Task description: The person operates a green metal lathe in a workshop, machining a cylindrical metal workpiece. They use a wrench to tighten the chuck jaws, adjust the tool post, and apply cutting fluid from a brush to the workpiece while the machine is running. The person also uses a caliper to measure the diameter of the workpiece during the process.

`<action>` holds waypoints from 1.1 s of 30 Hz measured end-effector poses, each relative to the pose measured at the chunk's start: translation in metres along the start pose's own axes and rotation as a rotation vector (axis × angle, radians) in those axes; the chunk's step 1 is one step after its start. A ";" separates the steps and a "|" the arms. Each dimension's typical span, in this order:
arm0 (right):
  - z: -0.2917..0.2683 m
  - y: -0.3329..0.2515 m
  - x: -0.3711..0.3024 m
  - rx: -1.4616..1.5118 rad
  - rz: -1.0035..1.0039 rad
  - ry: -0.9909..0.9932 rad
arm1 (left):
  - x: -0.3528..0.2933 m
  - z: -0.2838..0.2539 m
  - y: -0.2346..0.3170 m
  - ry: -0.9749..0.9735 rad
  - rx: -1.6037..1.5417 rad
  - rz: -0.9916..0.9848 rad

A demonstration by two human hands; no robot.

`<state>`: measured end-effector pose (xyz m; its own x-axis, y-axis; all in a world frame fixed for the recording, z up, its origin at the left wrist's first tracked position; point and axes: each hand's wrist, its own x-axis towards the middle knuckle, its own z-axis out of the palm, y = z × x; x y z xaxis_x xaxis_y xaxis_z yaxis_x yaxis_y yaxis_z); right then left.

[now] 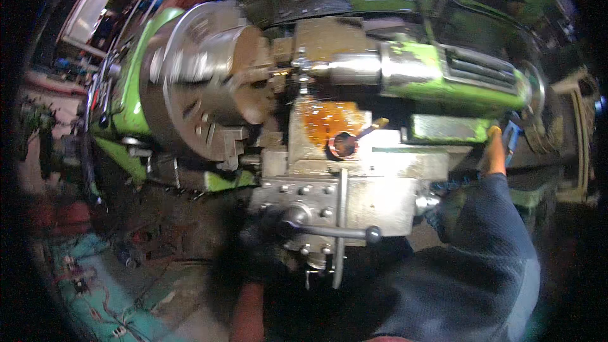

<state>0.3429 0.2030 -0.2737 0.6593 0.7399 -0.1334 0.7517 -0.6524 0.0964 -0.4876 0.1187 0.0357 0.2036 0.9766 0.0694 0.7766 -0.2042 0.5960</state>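
Note:
A green metal lathe spreads before me. Its large chuck (190,82) at the left is blurred, as if spinning, with a round metal workpiece (247,50) in it. Facing it is the tailstock (411,66), whose bright quill (354,68) points at the workpiece; the tool between them is unclear. My right hand (496,140) reaches the tailstock's right end, beside something blue (513,136); its fingers are hard to make out. At the tool post (297,215), my left hand (256,240) is a dark shape, possibly gloved, with fingers lost in shadow.
A small round pot (343,144) with a brush (372,128) leaning in it stands on the carriage beside brown oil (329,119). A lever with a black knob (373,235) crosses a long metal bar (342,228). A teal surface (107,285) with wires lies at lower left.

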 end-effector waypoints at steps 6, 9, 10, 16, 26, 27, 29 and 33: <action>-0.010 -0.009 0.010 -0.190 -0.170 -0.029 | 0.022 -0.010 0.032 0.039 -0.096 0.078; -0.018 -0.013 -0.037 0.198 -0.034 0.126 | 0.035 -0.003 0.035 0.054 -0.181 0.157; -0.021 -0.027 -0.058 0.441 0.019 0.190 | 0.033 -0.003 0.036 0.063 -0.195 0.169; -0.101 -0.072 -0.205 -0.002 -0.114 0.130 | 0.027 0.007 0.017 0.171 -0.171 0.279; -0.318 -0.265 -0.475 1.355 -0.735 0.444 | 0.032 0.021 -0.010 0.221 -0.140 0.356; -0.334 -0.283 -0.486 1.248 -0.858 0.577 | 0.035 0.023 -0.016 0.230 -0.170 0.357; -0.349 -0.309 -0.492 1.005 -1.024 0.766 | 0.036 0.025 -0.012 0.256 -0.224 0.400; -0.346 -0.350 -0.483 0.595 -0.805 0.644 | 0.037 0.025 -0.004 0.252 -0.270 0.412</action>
<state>-0.2333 0.1313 0.0985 0.0158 0.8071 0.5903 0.9398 0.1895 -0.2843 -0.4682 0.1539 0.0166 0.2836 0.8121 0.5100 0.4756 -0.5809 0.6606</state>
